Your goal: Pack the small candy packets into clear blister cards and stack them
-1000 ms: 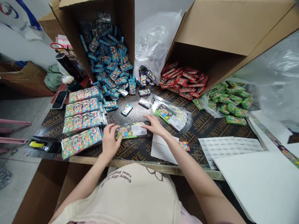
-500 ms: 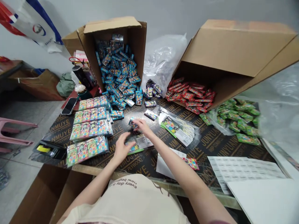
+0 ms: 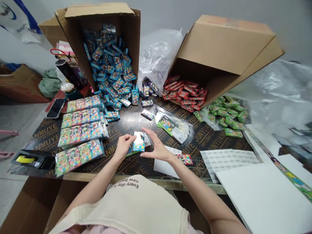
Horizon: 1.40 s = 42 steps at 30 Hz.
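Note:
My left hand (image 3: 123,146) pinches a small blue cartoon-print packet (image 3: 139,145) by its left edge, thumb on its shiny front. Just right of the packet, my right hand (image 3: 157,148) is open in a C shape, its thumb close to the packet's lower corner. Beneath the hands lies a green-and-black printed sleeve (image 3: 133,152), mostly covered. Beyond them two dark purple packets lie on the table, the nearer purple packet (image 3: 147,114) close to a fanned stack of printed clear sleeves (image 3: 172,127).
A carton (image 3: 139,42) spills blue packets at the back left; another carton (image 3: 219,48) holds red ones. Green packets (image 3: 227,112) lie in plastic at right. Rows of filled packs (image 3: 80,131), a phone (image 3: 55,108) and a tape dispenser (image 3: 31,159) are at left, label sheets (image 3: 226,159) at right.
The blue packet has come up nearer to me and is now in my left hand, which was open before. My right hand has moved off it to the right side. The view has shifted.

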Motion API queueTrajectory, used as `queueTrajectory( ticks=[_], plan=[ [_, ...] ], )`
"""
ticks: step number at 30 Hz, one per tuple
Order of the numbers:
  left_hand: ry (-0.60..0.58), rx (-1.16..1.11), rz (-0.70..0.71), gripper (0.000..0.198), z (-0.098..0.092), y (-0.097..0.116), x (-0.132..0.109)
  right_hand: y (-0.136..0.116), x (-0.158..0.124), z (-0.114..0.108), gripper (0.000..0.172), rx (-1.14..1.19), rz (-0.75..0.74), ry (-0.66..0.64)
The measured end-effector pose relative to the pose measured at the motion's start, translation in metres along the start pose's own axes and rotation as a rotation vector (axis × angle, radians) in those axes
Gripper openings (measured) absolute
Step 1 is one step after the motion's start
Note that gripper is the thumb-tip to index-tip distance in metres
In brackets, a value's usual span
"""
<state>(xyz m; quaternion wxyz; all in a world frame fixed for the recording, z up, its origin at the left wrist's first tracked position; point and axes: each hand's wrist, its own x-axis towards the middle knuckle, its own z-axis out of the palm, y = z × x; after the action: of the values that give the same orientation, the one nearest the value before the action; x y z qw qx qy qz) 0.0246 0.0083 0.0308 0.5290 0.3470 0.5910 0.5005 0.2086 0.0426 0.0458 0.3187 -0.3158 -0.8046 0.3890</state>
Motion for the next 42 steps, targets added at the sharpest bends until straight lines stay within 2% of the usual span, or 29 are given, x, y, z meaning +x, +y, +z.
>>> queueTrajectory(
  ticks=[2,4,6,7,10,12,15,18,21,23,25,29,32,37,42],
  plan=[
    [-0.050,0.034,0.028,0.044,0.003,-0.004,0.002,-0.001,-0.004,-0.004,0.075,-0.104,-0.054,0.054],
    [-0.078,0.140,0.133,0.047,0.007,-0.011,0.006,0.005,-0.006,-0.010,0.066,-0.221,-0.045,0.172],
    [-0.107,0.394,0.300,0.051,0.011,-0.020,0.009,0.018,-0.010,-0.018,0.065,-0.359,0.007,0.291],
    [-0.134,0.571,0.378,0.060,0.013,-0.025,0.011,0.026,-0.013,-0.022,0.065,-0.425,0.038,0.323],
    [-0.235,1.050,0.496,0.097,0.017,-0.039,0.012,0.048,-0.025,-0.032,0.066,-0.562,0.099,0.267],
    [-0.267,1.174,0.526,0.103,0.016,-0.043,0.012,0.058,-0.034,-0.032,0.067,-0.576,0.123,0.161],
    [-0.247,1.151,0.578,0.098,0.007,-0.038,0.014,0.061,-0.047,-0.028,0.076,-0.469,0.130,0.038],
    [-0.261,1.099,0.597,0.097,-0.005,-0.027,0.015,0.059,-0.052,-0.025,0.082,-0.369,0.098,-0.021],
    [-0.403,1.137,0.608,0.106,-0.012,-0.023,0.010,0.058,-0.050,-0.025,0.080,-0.400,0.087,0.039],
    [-0.491,1.197,0.603,0.116,-0.014,-0.028,0.003,0.058,-0.048,-0.026,0.079,-0.452,0.093,0.110],
    [-0.527,1.249,0.595,0.117,-0.016,-0.036,-0.004,0.057,-0.050,-0.025,0.077,-0.495,0.089,0.136],
    [-0.457,1.228,0.610,0.107,-0.023,-0.047,-0.007,0.050,-0.062,-0.014,0.073,-0.497,0.071,0.089],
    [-0.412,1.156,0.619,0.114,-0.028,-0.045,-0.004,0.042,-0.072,-0.003,0.077,-0.431,0.098,0.080],
    [-0.447,1.070,0.616,0.120,-0.026,-0.037,-0.003,0.035,-0.073,0.001,0.081,-0.297,0.094,0.086],
    [-0.496,1.040,0.656,0.121,-0.022,-0.031,-0.005,0.040,-0.066,-0.002,0.085,-0.279,0.033,0.003]
  ],
)
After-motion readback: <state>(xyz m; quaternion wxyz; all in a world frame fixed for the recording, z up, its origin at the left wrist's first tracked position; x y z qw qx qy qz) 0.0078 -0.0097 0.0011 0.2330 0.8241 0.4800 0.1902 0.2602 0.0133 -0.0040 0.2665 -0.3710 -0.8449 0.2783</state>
